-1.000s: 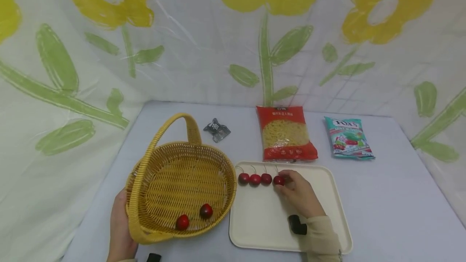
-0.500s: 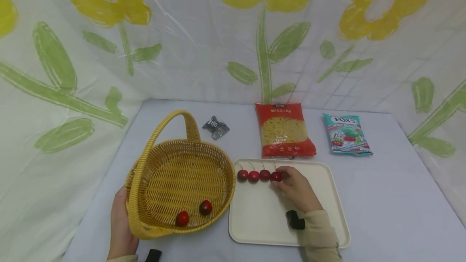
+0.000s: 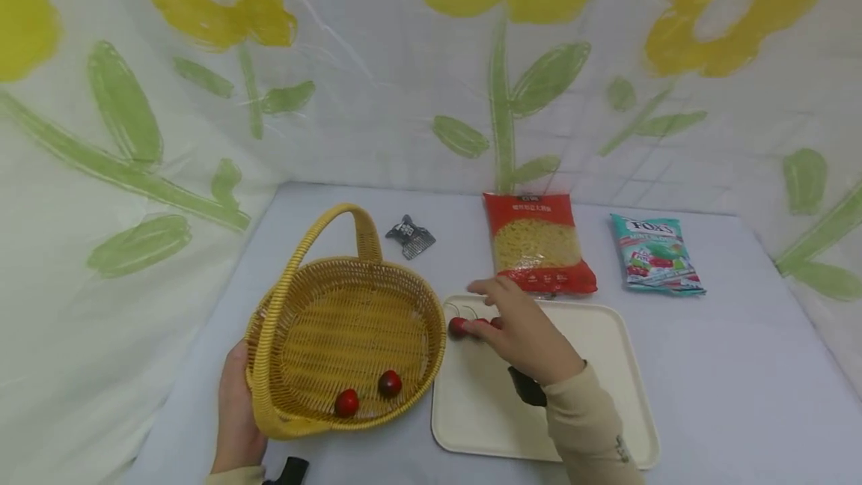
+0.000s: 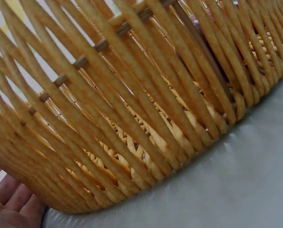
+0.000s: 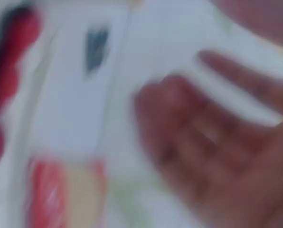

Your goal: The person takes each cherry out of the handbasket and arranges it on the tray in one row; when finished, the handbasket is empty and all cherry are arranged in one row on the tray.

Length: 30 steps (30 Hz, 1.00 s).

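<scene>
A yellow wicker basket (image 3: 343, 335) with a tall arched handle has two dark red cherries (image 3: 346, 403) inside, near its front wall. My left hand (image 3: 239, 410) holds the basket's left side; in the left wrist view its fingers (image 4: 15, 199) lie against the wicker wall, partly hidden behind it. My right hand (image 3: 525, 331) hovers above the cream tray (image 3: 539, 425), thumb and fingers spread with nothing between them. Beneath it, a row of stemmed cherries (image 3: 458, 328) runs along the tray's back edge, some hidden by the hand. The right wrist view is blurred.
Behind the tray lies a red pasta bag (image 3: 539, 245), with a teal candy bag (image 3: 656, 254) to its right. A small dark, crumpled-looking item (image 3: 411, 236) lies behind the basket. A flowered white sheet (image 3: 377, 118) hangs behind the table.
My right hand has let go of the cherry at the row's right end, risen and moved left over the row. That cherry had slid left against the others. The left hand stays at the basket.
</scene>
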{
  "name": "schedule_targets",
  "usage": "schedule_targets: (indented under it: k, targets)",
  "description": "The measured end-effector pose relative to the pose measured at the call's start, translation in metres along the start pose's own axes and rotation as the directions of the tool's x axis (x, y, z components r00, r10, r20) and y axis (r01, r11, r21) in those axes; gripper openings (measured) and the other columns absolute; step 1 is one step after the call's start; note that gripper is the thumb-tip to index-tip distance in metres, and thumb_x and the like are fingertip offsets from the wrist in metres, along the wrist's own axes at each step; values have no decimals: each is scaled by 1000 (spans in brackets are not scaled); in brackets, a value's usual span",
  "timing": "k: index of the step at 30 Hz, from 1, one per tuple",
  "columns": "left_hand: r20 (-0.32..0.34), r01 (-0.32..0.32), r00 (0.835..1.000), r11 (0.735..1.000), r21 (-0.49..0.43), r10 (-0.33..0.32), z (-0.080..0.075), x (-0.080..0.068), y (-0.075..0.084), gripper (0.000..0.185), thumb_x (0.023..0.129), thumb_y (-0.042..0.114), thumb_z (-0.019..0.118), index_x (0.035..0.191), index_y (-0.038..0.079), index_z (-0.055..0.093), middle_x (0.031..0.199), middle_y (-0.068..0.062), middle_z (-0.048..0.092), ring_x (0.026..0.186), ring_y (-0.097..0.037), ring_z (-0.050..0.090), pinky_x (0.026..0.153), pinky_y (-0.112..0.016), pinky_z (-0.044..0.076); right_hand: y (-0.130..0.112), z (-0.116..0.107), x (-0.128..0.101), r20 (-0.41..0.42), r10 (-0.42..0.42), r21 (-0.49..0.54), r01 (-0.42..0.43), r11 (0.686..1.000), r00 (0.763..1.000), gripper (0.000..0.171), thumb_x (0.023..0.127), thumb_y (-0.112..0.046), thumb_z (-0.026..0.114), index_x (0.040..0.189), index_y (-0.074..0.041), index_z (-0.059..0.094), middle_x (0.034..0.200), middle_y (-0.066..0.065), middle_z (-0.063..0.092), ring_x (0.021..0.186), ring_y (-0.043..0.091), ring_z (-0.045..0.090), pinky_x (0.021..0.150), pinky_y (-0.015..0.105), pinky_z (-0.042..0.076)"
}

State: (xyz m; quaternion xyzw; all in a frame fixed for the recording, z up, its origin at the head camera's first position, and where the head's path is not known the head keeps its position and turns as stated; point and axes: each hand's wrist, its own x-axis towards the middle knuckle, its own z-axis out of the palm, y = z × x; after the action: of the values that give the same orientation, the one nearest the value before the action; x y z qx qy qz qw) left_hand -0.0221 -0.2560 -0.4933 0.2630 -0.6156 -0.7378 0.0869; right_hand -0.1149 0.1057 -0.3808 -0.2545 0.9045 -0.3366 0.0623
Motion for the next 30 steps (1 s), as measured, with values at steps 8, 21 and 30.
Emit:
schedule_targets:
  k: [8, 21, 30]
  targets:
    - [13, 7, 1000, 1000, -22, -6, 8, 4, -7, 54, 101, 54, 28, 143, 21, 34, 133, 2, 42, 120, -13, 48, 91, -19, 51, -56, 51, 59, 424, -291, -126, 375, 919, 857, 22, 88, -14, 68, 110, -15, 66, 107, -2, 63, 97, 10, 59, 85, 21, 51]
    - [-33, 37, 999, 999, 12, -36, -3, -4, 1, 57, 99, 58, 29, 143, 22, 34, 135, 4, 42, 120, -9, 46, 92, -15, 49, -92, 97, 69, 700, 38, -473, 423, 773, 714, 23, 75, -11, 76, 68, -17, 55, 65, -6, 49, 58, 11, 42, 45, 23, 41]
    - [-36, 31, 999, 999, 12, -30, -4, -7, 4, 57, 100, 56, 29, 144, 20, 32, 133, 6, 42, 119, -7, 46, 91, -14, 48, -84, 51, 60, 448, -284, -137, 378, 915, 848, 18, 88, -28, 70, 102, -17, 67, 94, -9, 64, 89, 6, 57, 83, 20, 48]
